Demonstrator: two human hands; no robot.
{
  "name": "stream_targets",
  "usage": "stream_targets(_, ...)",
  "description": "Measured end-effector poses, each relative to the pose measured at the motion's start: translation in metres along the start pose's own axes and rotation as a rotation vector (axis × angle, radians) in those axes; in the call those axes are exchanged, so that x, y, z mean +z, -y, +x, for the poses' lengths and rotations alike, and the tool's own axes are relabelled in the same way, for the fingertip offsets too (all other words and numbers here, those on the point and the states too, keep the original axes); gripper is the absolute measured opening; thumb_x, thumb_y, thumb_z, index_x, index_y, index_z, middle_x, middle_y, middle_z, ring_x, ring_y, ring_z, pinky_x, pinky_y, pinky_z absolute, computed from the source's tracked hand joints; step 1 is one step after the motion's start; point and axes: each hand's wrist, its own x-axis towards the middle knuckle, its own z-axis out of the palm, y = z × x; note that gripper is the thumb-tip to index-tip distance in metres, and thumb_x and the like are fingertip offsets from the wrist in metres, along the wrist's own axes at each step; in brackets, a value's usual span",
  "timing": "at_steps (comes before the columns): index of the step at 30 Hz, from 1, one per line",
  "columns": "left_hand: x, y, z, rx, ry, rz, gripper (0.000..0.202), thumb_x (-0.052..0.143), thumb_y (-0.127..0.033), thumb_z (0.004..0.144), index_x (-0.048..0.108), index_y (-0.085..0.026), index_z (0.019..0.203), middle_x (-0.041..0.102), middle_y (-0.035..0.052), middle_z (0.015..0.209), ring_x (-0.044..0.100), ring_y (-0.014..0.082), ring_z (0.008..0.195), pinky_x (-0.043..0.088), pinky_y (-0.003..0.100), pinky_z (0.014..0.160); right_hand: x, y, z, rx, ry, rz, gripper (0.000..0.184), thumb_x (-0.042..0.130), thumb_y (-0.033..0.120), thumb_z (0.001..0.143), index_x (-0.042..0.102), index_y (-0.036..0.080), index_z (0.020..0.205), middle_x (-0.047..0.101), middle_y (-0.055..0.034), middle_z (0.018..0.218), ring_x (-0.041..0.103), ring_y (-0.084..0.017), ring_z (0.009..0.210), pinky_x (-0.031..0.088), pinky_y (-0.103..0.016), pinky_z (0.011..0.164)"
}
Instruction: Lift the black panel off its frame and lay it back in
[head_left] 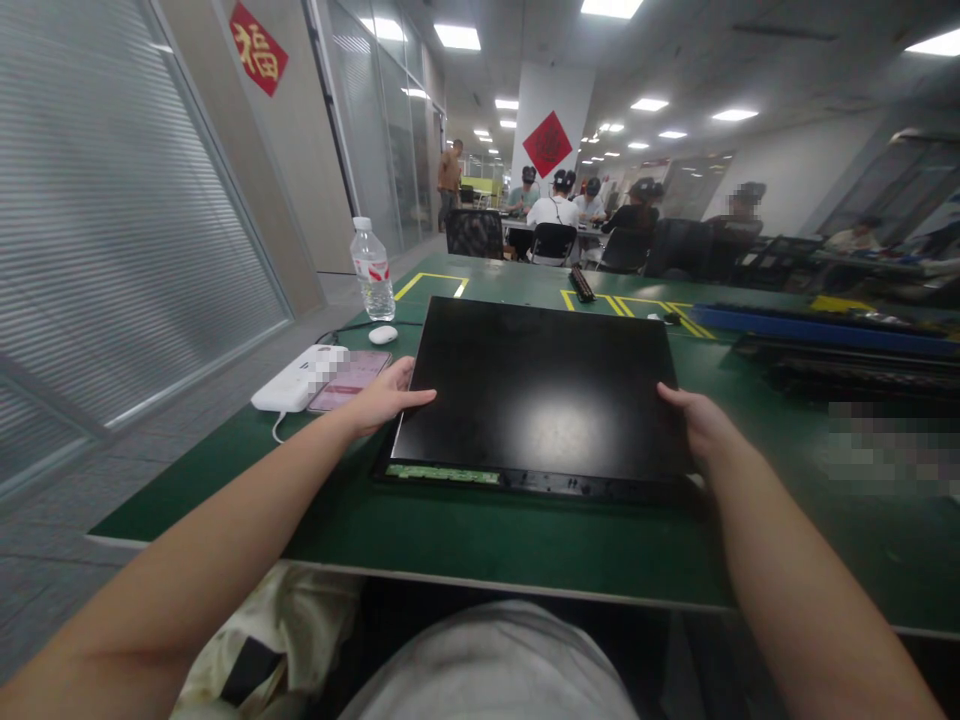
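A black, glossy display panel (540, 380) lies in front of me, tilted slightly, over a dark frame (585, 486) at its near edge. Along the near left edge runs a green circuit strip (442, 474). My left hand (386, 396) grips the panel's left side, thumb on the face and the other fingers partly hidden at the edge. At the opposite side my right hand (697, 420) holds the right edge, its thumb on top and its fingers hidden beneath. Whether the panel rests fully on the frame cannot be seen.
On the green table (480, 540), left, are a white power bank (292, 380), a phone (352, 378), a white rounded case (382, 336) and a water bottle (373, 275). Long dark parts (825, 365) and a blue strip (787, 327) lie right. Several people sit beyond.
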Motion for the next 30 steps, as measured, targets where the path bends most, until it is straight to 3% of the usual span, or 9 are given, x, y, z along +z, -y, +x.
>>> stream_targets(9,-0.001,0.002,0.001,-0.043,-0.012,-0.045,0.056,0.093,-0.024,0.06,0.064,-0.022,0.107,0.075,0.0079,0.122,0.063,0.033,0.128,0.049,0.052,0.111,0.002,0.0,-0.004,0.031,0.001,-0.043,0.009,0.06,0.025,0.089,0.067,0.023,0.095,0.074,-0.0055,0.071,0.069,-0.025,0.061,0.06,-0.042,0.069)
stream_targets(21,-0.002,0.002,0.001,-0.078,0.012,-0.025,0.057,0.094,-0.026,0.06,0.063,-0.022,0.108,0.076,0.007,0.119,0.067,0.032,0.123,0.051,0.052,0.109,-0.007,-0.001,0.007,0.073,0.043,-0.122,0.029,0.061,0.031,0.085,0.072,0.019,0.108,0.076,-0.0096,0.074,0.071,-0.029,0.065,0.058,-0.045,0.068)
stream_targets(30,-0.001,0.002,0.001,-0.07,0.018,-0.03,0.052,0.093,-0.025,0.062,0.064,-0.023,0.105,0.077,0.0058,0.118,0.069,0.0307,0.12,0.055,0.049,0.106,-0.002,-0.001,0.004,0.073,-0.006,-0.096,0.03,0.06,0.029,0.084,0.074,0.018,0.109,0.075,-0.0087,0.072,0.069,-0.027,0.062,0.058,-0.043,0.067)
